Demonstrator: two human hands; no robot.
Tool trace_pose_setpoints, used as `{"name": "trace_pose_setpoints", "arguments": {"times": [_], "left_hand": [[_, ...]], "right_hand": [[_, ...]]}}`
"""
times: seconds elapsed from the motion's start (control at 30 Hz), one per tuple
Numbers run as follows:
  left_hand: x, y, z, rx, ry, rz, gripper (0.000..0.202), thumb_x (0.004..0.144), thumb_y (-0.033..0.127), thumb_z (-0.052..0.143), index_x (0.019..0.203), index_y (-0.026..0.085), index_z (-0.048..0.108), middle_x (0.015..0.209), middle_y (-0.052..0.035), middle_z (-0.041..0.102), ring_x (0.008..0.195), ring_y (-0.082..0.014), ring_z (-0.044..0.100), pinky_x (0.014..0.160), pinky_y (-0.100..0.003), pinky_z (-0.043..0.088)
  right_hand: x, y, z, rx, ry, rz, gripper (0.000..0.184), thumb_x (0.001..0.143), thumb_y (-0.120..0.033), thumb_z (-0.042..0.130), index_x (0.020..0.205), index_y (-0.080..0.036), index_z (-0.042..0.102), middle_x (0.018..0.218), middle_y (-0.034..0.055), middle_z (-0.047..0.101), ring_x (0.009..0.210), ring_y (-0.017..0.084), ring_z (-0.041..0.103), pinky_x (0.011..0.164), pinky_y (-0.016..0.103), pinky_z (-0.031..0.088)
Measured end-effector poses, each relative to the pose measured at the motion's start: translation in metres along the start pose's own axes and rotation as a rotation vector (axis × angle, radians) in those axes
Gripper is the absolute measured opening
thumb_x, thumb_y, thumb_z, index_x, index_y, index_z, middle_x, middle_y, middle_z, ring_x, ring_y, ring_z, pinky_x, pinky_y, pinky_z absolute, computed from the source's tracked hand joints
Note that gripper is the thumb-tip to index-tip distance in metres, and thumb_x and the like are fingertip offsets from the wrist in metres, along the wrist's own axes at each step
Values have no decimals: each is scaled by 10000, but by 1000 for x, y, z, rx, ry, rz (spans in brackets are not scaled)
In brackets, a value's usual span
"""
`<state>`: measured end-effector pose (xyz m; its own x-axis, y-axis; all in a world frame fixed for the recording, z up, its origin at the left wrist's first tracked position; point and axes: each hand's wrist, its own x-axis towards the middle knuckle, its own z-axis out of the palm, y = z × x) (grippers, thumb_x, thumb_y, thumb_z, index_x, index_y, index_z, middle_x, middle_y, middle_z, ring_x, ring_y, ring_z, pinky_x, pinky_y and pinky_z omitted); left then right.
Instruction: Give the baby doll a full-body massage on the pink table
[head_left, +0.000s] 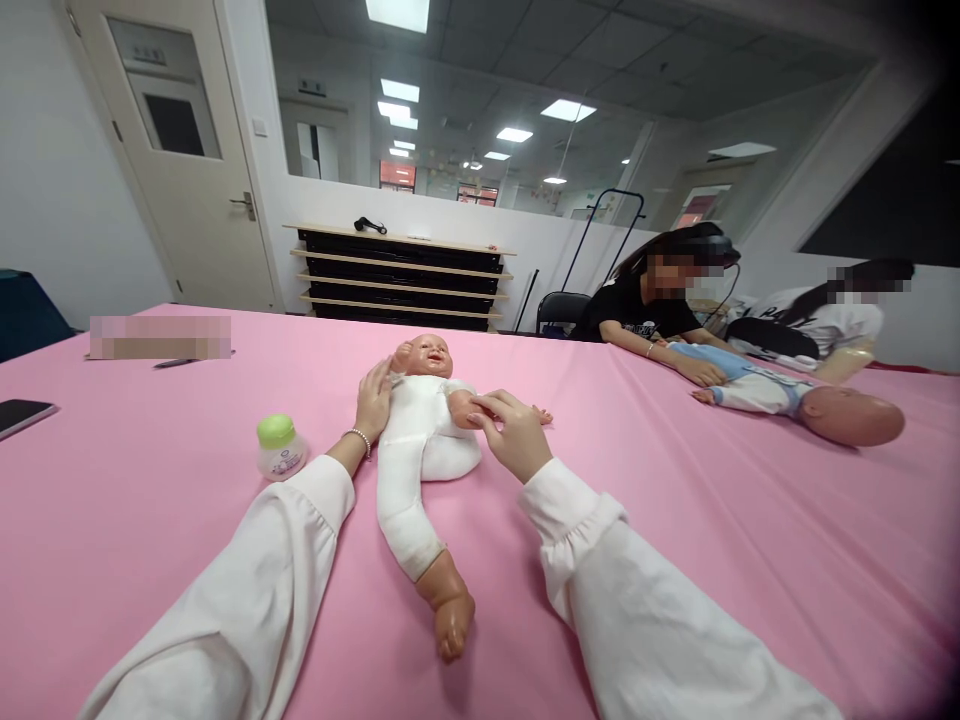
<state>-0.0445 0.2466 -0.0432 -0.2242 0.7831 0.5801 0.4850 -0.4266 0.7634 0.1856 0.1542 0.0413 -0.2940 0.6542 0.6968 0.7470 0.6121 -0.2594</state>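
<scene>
A baby doll (420, 440) in a white suit lies on its back on the pink tablecloth (150, 530), its vinyl head at the far end and one bare foot toward me. My left hand (373, 400) rests with extended fingers against the doll's shoulder and chest. My right hand (506, 430) pinches the doll's bare forearm (465, 408) between fingers and thumb. A small bottle with a green cap (280, 448) stands just left of my left wrist, not touching it. White cuffed sleeves cover both my forearms.
A phone (24, 416) and a pen (175, 363) lie at the left. To the right, a co-worker's hand (701, 370) rests on a second doll (750, 395), with another person beyond. A slatted shelf unit (401, 275) and a black chair (561, 312) stand behind the table.
</scene>
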Motion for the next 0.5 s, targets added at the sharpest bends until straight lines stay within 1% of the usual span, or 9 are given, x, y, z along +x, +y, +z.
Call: {"name": "trace_pose_setpoints", "arguments": {"times": [0.07,0.17,0.23,0.27,0.33,0.4,0.47,0.5], "left_hand": [[0,3,1,129,-87,-7,459,888,424,271,1291,311,460,1374,5,399,1322,-208,293,1138,-455,182],[0,10,1,277,-190,-8,414,872,429,318,1245,383,491,1392,40,371,1361,-285,182,1093,-588,96],[0,13,0,321,-221,16,404,866,425,339,1242,401,487,1395,46,367,1366,-298,160,1073,-622,66],[-1,14,-1,327,-212,19,408,865,420,344,1249,395,481,1396,39,366,1364,-293,170,1076,-617,68],[-2,13,-3,303,-144,8,436,866,418,345,1282,355,459,1391,13,377,1347,-270,225,1103,-565,112],[-3,9,-6,234,-32,-31,481,868,442,330,1326,318,412,1378,-9,396,1309,-245,304,1116,-490,185],[-3,5,-9,150,89,-90,527,869,484,302,1361,304,357,1369,-16,409,1275,-224,361,1105,-429,244],[-2,3,-10,112,146,-126,547,867,502,294,1372,297,336,1369,-18,408,1266,-217,375,1097,-406,265]], "right_hand": [[3,3,10,10,-7,19,201,808,-162,500,924,-160,664,897,46,622,835,123,589,789,250,488],[6,1,17,16,-31,40,207,802,-156,509,940,-160,663,906,50,617,817,124,583,785,256,488],[8,-1,16,12,-51,50,211,803,-164,516,958,-161,659,916,51,616,816,127,583,775,259,489],[8,-2,14,14,-55,55,209,803,-165,520,960,-160,658,914,51,617,821,128,584,777,259,490],[5,-4,6,28,-46,65,198,809,-174,524,959,-157,653,901,44,618,824,120,586,787,253,489],[-4,-7,-8,42,-21,60,180,819,-192,522,946,-156,643,882,35,621,809,108,585,777,243,490],[-20,-12,-25,47,9,27,168,828,-213,516,940,-158,628,891,30,624,815,104,583,759,236,491],[-31,-15,-34,51,17,-5,170,829,-210,516,958,-162,616,930,32,622,869,108,582,784,235,491]]}}
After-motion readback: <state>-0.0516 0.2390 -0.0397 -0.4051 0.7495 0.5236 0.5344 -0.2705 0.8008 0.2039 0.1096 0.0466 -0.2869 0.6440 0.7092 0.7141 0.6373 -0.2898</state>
